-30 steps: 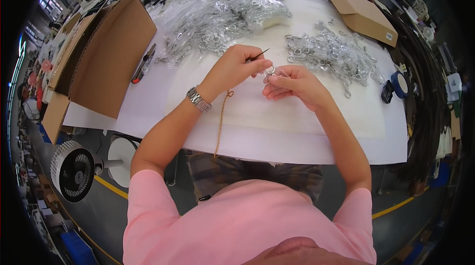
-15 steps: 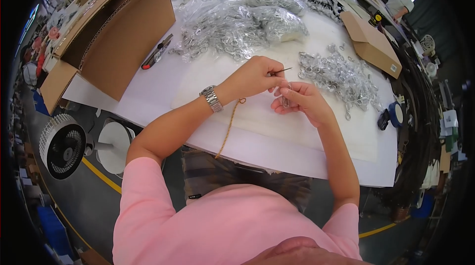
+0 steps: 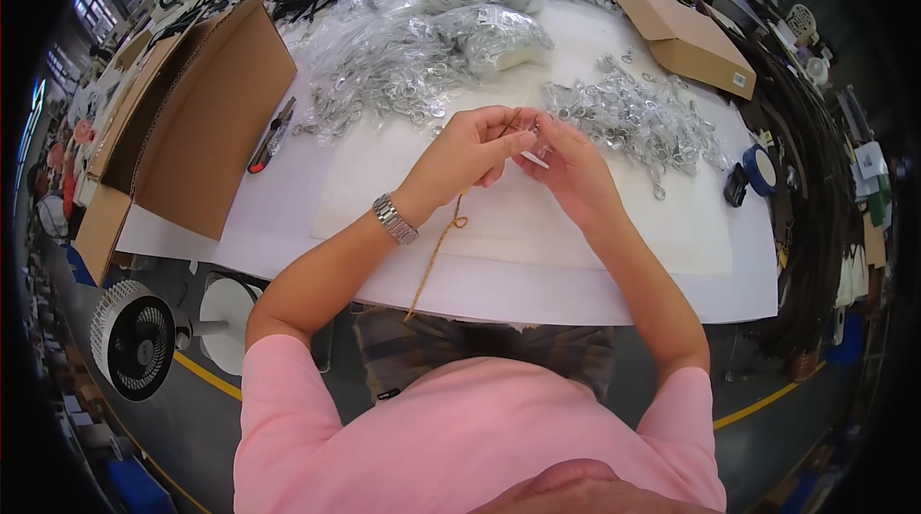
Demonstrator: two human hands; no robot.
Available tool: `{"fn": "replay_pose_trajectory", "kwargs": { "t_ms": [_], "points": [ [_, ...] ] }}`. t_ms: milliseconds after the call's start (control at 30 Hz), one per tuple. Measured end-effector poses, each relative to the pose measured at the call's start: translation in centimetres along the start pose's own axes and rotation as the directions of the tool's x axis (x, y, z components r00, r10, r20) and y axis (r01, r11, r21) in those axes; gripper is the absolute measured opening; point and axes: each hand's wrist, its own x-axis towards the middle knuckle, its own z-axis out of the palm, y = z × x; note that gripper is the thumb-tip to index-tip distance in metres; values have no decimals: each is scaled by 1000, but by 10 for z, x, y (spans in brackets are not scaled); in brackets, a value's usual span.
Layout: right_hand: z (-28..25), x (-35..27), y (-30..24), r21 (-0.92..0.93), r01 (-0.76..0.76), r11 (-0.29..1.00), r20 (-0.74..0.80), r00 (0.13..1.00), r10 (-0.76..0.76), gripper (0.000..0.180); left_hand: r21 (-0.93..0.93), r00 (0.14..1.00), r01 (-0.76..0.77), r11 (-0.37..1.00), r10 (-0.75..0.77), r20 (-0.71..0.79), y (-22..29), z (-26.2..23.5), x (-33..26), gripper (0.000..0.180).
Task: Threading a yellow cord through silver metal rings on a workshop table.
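Open carton, far left: large brown cardboard box [image 3: 197, 120], flaps up, lying on the left part of the white table [image 3: 576, 293]; its contents cannot be made out.
Tool beside carton: red-and-black handled tool [image 3: 272, 135] lying just right of the carton wall.
Bagged stock, centre rear: clear plastic bags of small metal rings [image 3: 403, 68], spread from the carton's edge toward the table's middle; two fuller bags lie behind them.
Left hand [image 3: 470, 151]: raised over the table centre, thumb and fingers pinched on a thin tan string [image 3: 436, 250]; a metal wristwatch [image 3: 394, 219] sits on the wrist.
String: hangs from the pinch, across the table and over its near edge.
Right hand [image 3: 566, 164]: fingertips meeting those of the left hand, pinched on a small metal ring [image 3: 534, 138], largely hidden by the fingers.
Loose stock, right of hands: heap of unbagged metal rings [image 3: 633, 116], near the right hand but apart from it.
Closed package, right rear: flat brown cardboard box [image 3: 683, 39] with a small white label at its near right corner.
Tape, far right: blue tape roll [image 3: 763, 168] next to a small black object, near the table's right edge.
Floor, lower left: white round fan [image 3: 134, 351] standing below the table.
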Motion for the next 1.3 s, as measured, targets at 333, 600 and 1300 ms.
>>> {"fn": "replay_pose_trajectory", "kwargs": {
  "t_ms": [333, 600, 1300],
  "points": [
    [7, -8, -9, 0, -78, 997, 53, 996, 78, 41, -200, 948, 234, 951, -178, 263, -18, -14, 1, 20],
    [1, -8, -5, -65, 11, 998, -67, 998, -16, 35, -26, 990, 135, 991, -134, 36, -11, -18, -1, 20],
    [2, -9, -9, -69, 49, 996, -124, 991, -57, 38, -211, 979, 22, 977, -64, -195, -9, -20, 0, 18]
  ]
}}
